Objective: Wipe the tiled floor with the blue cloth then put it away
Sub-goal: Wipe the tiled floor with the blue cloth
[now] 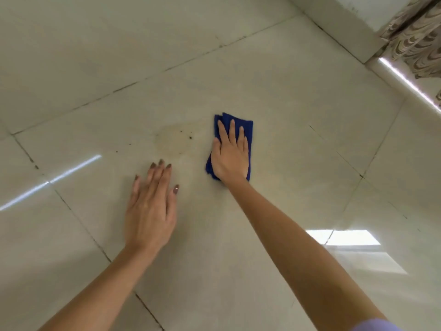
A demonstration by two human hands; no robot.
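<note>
A folded blue cloth (248,130) lies flat on the pale tiled floor (298,120). My right hand (230,156) presses down on it, palm flat and fingers stretched forward, covering most of the cloth. To the left of the cloth a faint brownish stain (173,138) with small dark specks marks the same tile. My left hand (151,209) is spread flat, palm down, just below the stain, with nothing in it; whether it touches the tile I cannot tell.
A white skirting and wall (343,27) run along the far right. A patterned curtain (420,37) hangs at the top right corner above a bright strip of light. Dark grout lines cross the floor. Window glare shows on a tile at the lower right.
</note>
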